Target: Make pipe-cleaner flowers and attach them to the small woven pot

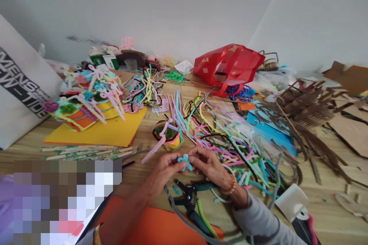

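A small light-blue flower bent from fuzzy pipe cleaner (185,159) is pinched between my two hands. My left hand (168,170) grips its left side with thumb and fingers. On the right side, my right hand (207,164) holds it by the petals, fingertips closed. Below the hands lies a pair of dark-green-handled pliers or cutters (189,197), jaws to the left. A small basket-like piece wound from pipe cleaners (169,134), with a pink strand sticking out, sits just beyond the left hand. An orange sheet (155,226) lies underneath the forearms.
Loose coloured pipe cleaners (212,126) spread behind and right of my hands. Finished-looking fuzzy pieces (92,99) rest on yellow sheets (126,132) at left. A red bag (227,65) stands at the back, brown woven baskets (307,103) to the right, a white bag (25,84) far left.
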A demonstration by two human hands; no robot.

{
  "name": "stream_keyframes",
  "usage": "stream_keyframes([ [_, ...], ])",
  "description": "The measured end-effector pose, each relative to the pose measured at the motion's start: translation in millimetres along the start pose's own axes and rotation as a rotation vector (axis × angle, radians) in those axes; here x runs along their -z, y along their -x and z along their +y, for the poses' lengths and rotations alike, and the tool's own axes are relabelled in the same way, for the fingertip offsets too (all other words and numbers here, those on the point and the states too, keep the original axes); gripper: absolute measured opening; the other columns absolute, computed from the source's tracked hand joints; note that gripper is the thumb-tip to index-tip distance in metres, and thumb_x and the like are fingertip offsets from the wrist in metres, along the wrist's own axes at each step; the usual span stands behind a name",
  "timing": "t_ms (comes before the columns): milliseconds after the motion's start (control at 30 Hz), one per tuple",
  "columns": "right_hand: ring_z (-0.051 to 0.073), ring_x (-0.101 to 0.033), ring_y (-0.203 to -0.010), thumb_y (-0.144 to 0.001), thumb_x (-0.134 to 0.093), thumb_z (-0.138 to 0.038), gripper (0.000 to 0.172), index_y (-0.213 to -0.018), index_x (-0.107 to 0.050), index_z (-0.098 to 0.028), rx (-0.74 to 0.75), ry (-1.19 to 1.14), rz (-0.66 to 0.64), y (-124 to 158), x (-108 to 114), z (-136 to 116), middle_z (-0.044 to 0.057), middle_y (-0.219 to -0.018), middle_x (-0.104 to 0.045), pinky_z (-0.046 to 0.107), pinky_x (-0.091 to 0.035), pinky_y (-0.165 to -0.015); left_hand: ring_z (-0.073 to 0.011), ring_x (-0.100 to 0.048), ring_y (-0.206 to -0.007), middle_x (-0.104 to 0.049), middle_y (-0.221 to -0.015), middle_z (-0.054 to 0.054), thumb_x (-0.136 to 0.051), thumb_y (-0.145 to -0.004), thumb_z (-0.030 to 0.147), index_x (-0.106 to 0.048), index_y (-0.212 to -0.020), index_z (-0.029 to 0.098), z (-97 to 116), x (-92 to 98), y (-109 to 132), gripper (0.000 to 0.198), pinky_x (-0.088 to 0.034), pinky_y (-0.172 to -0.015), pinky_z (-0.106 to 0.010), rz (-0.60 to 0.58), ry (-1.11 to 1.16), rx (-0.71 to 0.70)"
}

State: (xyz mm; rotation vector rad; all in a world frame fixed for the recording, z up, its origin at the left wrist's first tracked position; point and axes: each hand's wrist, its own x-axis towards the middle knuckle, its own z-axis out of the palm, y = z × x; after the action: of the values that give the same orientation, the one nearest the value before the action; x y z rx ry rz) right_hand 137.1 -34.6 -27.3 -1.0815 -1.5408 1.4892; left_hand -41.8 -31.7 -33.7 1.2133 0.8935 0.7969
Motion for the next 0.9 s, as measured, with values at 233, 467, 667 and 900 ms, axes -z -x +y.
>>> stream_keyframes([
  [233,0.01,-0.047,-0.055,-0.088,-0.057,-0.045,0.03,-0.085,-0.057,-0.014,0.026,0.095,0.034,1.4,-0.9,2.2,-0.002,-0.064,-0.053,0.021,-0.039,-0.051,-0.0143,-0.05,-0.064,-0.055,-0.064,0.003,-0.059,-0.076,0.029,-0.06,-0.066,0.02,6.6,-4.2,1.7,0.013,-0.042,-0.065,-0.028,0.12,-0.06,-0.016],
  [467,0.012,-0.049,-0.063,-0.092,-0.052,-0.033,0.021,-0.081,-0.059,-0.017,0.209,0.452,0.097,4.6,-4.7,-0.9,0.001,-0.07,-0.056,0.024,-0.038,-0.057,-0.013,-0.044,-0.058,-0.047,-0.059,0.004,-0.06,-0.073,0.032,-0.052,-0.061,0.02,4.2,-1.7,-0.6,0.019,-0.036,-0.057,-0.026,0.133,-0.171,-0.006],
  [667,0.015,-0.052,-0.067,-0.092,-0.047,-0.021,0.015,-0.08,-0.055,-0.019,0.369,0.632,0.092,6.8,-9.1,1.5,0.003,-0.074,-0.057,0.026,-0.039,-0.062,-0.0131,-0.041,-0.056,-0.045,-0.057,0.004,-0.059,-0.071,0.03,-0.05,-0.058,0.02,-2.3,0.4,-4.7,0.018,-0.033,-0.055,-0.026,0.131,-0.22,-0.003],
  [900,0.013,-0.052,-0.066,-0.09,-0.054,-0.023,0.005,-0.09,-0.056,-0.019,0.292,0.54,0.164,5.8,-11.5,4.6,0.001,-0.077,-0.057,0.024,-0.04,-0.059,-0.0123,-0.042,-0.057,-0.046,-0.058,0.005,-0.055,-0.069,0.022,-0.054,-0.062,0.019,-0.1,-7.0,-1.7,0.008,-0.033,-0.056,-0.024,0.177,-0.293,-0.018],
])
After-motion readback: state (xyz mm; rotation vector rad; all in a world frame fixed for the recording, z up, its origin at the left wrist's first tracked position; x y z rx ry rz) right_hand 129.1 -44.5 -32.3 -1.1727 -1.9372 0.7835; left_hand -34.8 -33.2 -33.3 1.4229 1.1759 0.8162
